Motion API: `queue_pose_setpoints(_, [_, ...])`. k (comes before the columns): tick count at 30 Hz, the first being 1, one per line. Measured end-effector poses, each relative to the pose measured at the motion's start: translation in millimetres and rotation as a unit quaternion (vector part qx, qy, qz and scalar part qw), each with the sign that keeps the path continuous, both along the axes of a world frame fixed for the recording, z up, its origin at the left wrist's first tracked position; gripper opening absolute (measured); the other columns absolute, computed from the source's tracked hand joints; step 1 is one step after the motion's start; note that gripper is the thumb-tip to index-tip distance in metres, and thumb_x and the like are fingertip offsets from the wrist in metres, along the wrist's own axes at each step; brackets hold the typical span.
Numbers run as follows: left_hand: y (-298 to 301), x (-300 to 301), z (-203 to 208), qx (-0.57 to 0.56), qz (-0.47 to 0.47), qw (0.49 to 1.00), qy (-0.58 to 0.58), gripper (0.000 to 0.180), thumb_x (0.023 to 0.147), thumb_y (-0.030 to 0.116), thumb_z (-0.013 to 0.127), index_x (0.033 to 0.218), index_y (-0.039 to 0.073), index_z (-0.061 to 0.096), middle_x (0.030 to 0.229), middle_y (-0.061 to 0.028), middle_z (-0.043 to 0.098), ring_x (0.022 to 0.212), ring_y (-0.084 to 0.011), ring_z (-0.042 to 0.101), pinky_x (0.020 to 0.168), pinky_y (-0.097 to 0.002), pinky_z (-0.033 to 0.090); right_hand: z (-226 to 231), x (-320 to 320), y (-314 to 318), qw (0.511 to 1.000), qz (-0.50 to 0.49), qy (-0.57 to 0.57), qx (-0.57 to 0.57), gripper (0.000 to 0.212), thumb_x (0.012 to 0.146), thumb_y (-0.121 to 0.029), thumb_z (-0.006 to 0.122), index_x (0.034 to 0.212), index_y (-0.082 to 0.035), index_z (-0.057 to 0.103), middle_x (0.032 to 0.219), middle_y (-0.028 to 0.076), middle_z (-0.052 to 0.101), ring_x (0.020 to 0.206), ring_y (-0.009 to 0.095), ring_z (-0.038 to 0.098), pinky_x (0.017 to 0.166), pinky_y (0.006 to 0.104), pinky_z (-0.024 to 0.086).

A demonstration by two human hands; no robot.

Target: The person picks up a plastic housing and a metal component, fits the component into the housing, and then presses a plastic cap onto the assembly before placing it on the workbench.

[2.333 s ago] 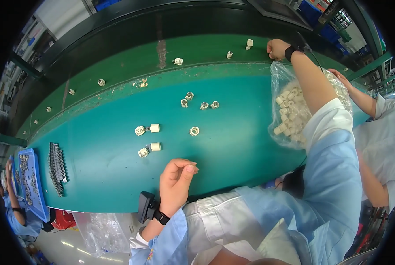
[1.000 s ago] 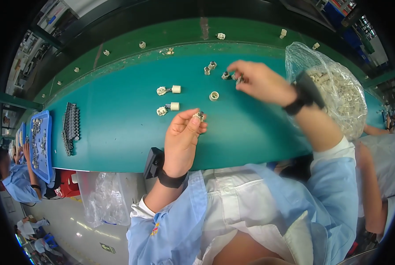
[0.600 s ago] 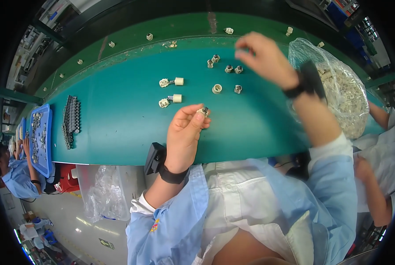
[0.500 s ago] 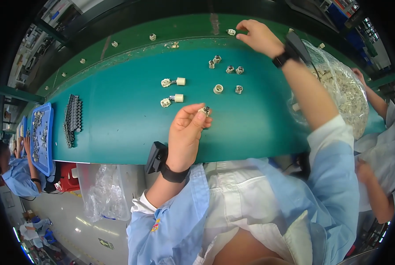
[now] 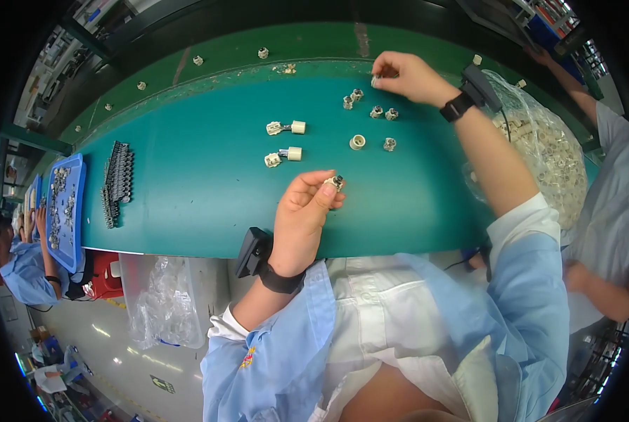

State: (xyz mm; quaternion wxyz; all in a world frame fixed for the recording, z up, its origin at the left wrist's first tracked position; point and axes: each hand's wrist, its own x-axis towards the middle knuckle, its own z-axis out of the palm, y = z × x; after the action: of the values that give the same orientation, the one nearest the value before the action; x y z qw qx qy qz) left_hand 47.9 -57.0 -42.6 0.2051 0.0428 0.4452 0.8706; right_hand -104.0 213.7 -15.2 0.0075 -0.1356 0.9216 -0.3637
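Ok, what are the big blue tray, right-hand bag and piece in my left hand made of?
Blue tray: probably plastic, smooth and evenly coloured. Bag: likely glossy plastic film, see-through and wrinkled. Piece: perhaps pale plastic with a darker, possibly metal part; finish unclear.

- Light over the green table (image 5: 188, 204) fairly bright and even; soft pale sheen across its surface.
- Dark strip beyond the table's far edge (image 5: 293, 32) much dimmer.
- Grey floor (image 5: 121, 359), lower left, threw back long white streaks of glare.
- Plastic bag (image 5: 522, 105) at right caught thin bright glints along its folds.
- Left hand (image 5: 304, 214) and right hand (image 5: 409, 77) reasonably clear; fine detail on the small part (image 5: 337, 181) in the left hand lost.
- Fisheye bent the table's edges into curves; corners fell to black, background there smeared and soft.
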Motion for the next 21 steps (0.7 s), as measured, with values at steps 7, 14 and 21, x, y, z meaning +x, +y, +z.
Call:
queue_pose_setpoints(7, [6.4, 1.0, 0.4, -0.015, -0.015, 1.0, 0.009, 0.019, 0.086, 0.011, 0.051, 0.103, 0.002, 0.05, 0.095, -0.0087, 0.056, 0.08, -0.0129, 0.053, 0.074, -0.0259, 0.042, -3.1, 31.8, 1.5, 0.999, 0.017, 0.038, -0.017, 0.028, 0.076, -0.004, 0.058, 0.103, -0.004, 0.052, 0.086, 0.003, 0.058, 0.076, 0.01, 0.053, 0.066, 0.0218, 0.043])
queue_pose_setpoints(14, [8.0, 4.3, -3.7, 0.031, -0.023, 0.999, 0.009, 0.019, 0.086, 0.012, 0.05, 0.103, 0.003, 0.05, 0.095, -0.0084, 0.056, 0.08, -0.013, 0.052, 0.074, -0.0259, 0.041, 76.4, 119.2, 47.2, 0.995, -0.043, 0.022, 0.088, 0.02, 0.074, -0.005, 0.058, 0.093, -0.001, 0.055, 0.083, 0.006, 0.057, 0.074, 0.014, 0.054, 0.065, 0.0252, 0.044])
queue_pose_setpoints(21, [26.6, 7.7, 0.0, 0.026, -0.069, 0.997, -0.01, 0.02, 0.086, 0.01, 0.049, 0.104, 0.001, 0.05, 0.091, -0.0077, 0.057, 0.078, -0.0125, 0.053, 0.073, -0.0249, 0.042, 30.3, 205.0, 74.0, 0.966, -0.107, -0.003, 0.233, 0.015, 0.073, -0.007, 0.059, 0.087, -0.002, 0.057, 0.083, 0.011, 0.057, 0.074, 0.022, 0.055, 0.065, 0.0302, 0.044])
